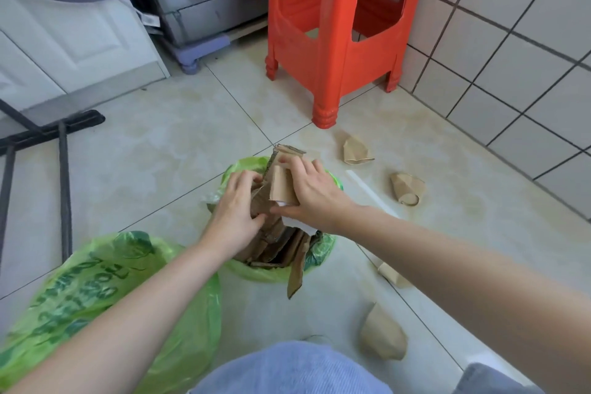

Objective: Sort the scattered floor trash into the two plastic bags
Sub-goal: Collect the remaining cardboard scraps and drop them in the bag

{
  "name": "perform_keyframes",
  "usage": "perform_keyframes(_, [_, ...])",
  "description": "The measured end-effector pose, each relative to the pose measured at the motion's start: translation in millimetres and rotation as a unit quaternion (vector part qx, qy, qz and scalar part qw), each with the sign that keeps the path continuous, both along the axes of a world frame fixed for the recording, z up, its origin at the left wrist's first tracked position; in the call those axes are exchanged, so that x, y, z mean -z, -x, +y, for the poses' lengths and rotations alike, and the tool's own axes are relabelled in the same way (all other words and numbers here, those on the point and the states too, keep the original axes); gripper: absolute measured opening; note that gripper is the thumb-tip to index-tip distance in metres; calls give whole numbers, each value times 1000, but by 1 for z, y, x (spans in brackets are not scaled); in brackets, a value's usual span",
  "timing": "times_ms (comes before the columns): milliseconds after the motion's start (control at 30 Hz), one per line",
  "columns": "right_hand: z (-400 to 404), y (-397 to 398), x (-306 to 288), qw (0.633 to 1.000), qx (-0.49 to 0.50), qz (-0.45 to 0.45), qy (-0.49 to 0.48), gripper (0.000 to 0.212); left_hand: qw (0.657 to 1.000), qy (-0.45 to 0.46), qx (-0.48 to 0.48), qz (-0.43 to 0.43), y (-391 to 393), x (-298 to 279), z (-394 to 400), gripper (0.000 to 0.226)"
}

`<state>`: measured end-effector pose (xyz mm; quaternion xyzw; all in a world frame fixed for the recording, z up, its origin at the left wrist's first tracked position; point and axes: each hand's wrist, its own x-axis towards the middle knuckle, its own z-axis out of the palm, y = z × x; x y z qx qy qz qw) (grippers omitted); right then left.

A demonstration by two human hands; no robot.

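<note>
- Both hands are down at the farther green plastic bag [323, 249], which is packed with torn cardboard pieces [275, 246]. The right hand [311, 190] has its fingers curled over a flattened brown paper cup [281, 187] and pushes it in among the cardboard. The left hand [238, 201] presses against the cardboard with its fingers bent round the edge.
- The bag looks overfull. One cardboard strip [295, 275] already hangs out over the near rim, and I'd guess a hard push could tip more out or split the thin plastic.
- The nearer green bag [80, 291], printed with darker green lettering, sits slumped at the person's left, its mouth hard to make out. If it sags shut, the other sort of trash will be awkward to drop in.
- Four crushed paper cups lie loose on the right: one near the stool [355, 150], one beyond it toward the wall [407, 190], one partly hidden under the right forearm [391, 275], one by the knee [382, 334]. The hidden one could be missed.
- The floor [160, 153] is pale glossy tile, stained in places; a red plastic stool [332, 32] stands by a white tiled wall [511, 57], with a washing machine [64, 25] and a black metal stand [60, 144] to the left.
</note>
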<state>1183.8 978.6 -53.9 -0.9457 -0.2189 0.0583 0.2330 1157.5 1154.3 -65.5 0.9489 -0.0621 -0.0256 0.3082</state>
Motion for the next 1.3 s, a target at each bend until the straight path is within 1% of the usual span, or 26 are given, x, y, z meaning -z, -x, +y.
perform_keyframes(67, [-2, -1, 3, 999, -8, 8, 40, 104, 1000, -2, -2, -15, 3, -4, 6, 64])
perform_keyframes(100, [-4, -1, 5, 997, -26, 12, 68, 108, 1000, -3, 1, -11, 6, -7, 8, 67])
perform_keyframes(167, [-12, -1, 4, 992, -69, 4, 106, 107, 1000, -11, 8, 1, 10, -9, 13, 69])
perform_keyframes(233, [-21, 0, 2, 989, -99, -12, 109, 97, 1000, -20, 24, -3, 11, -8, 17, 63])
perform_keyframes(333, [-28, 3, 1, 983, -129, -41, 121, 68, 998, -35, 49, -5, 10, -5, 19, 59])
perform_keyframes(433, [-32, 6, 6, 971, -129, -90, 181, 39, 996, -65, 63, -2, 6, -4, 16, 54])
perform_keyframes(500, [-34, 6, 9, 970, -125, -84, 189, 27, 994, -84, 69, -4, 3, -6, 15, 44])
perform_keyframes(567, [-34, 4, 13, 967, -145, -66, 199, 25, 992, -98, 78, -13, -1, -5, 15, 36])
perform_keyframes(700, [-31, -2, 17, 961, -181, -48, 204, 27, 981, -175, 87, -2, -7, -2, 10, 37])
perform_keyframes(800, [-27, -7, 22, 956, -201, -49, 208, 15, 972, -217, 84, 1, -9, 0, 1, 38])
perform_keyframes(867, [-23, -8, 28, 952, -205, -53, 219, 6, 974, -212, 77, 3, -14, 3, 0, 39])
perform_keyframes(900, [-21, -8, 32, 949, -208, -55, 230, 5, 976, -203, 75, 2, -16, 6, 0, 38])
perform_keyframes(1000, [-11, -8, 42, 941, -210, -38, 262, 13, 977, -199, 73, -10, -24, 12, 3, 40])
perform_keyframes(1067, [-1, -12, 46, 944, -198, -13, 265, 19, 975, -209, 77, -24, -30, 14, 6, 45])
perform_keyframes(1167, [10, -17, 41, 949, -184, 10, 255, 28, 973, -214, 81, -43, -36, 11, 12, 45])
perform_keyframes(1233, [10, -16, 33, 955, -178, -5, 237, 34, 975, -205, 73, -33, -37, 7, 15, 43])
perform_keyframes(1300, [5, -14, 24, 957, -170, -51, 231, 39, 980, -191, 52, -15, -34, 1, 16, 49])
